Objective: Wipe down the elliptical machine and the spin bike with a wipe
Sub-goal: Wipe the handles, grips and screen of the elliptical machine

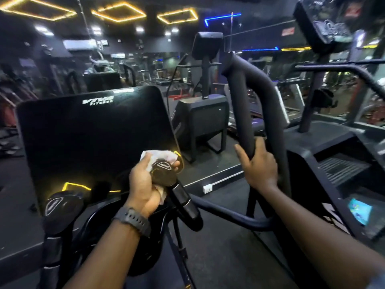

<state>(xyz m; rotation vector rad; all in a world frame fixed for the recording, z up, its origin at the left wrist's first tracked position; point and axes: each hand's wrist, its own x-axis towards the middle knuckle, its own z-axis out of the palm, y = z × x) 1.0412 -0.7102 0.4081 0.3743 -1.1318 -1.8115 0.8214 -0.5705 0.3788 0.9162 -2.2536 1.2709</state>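
I stand at the elliptical machine, facing its glossy black console screen (93, 138). My left hand (145, 184), with a dark watch on the wrist, is wrapped around the right short grip (164, 172) below the screen, pressing a crumpled white wipe (158, 154) against it. My right hand (260, 165) grips the tall padded black moving handlebar (245, 105) on the right. The matching left short grip (60, 203) sits bare at the lower left.
A stair climber (337, 163) stands close on my right. Ahead is another dark machine (202, 117) with a raised console. More gym equipment fills the dim room behind. Dark floor lies below.
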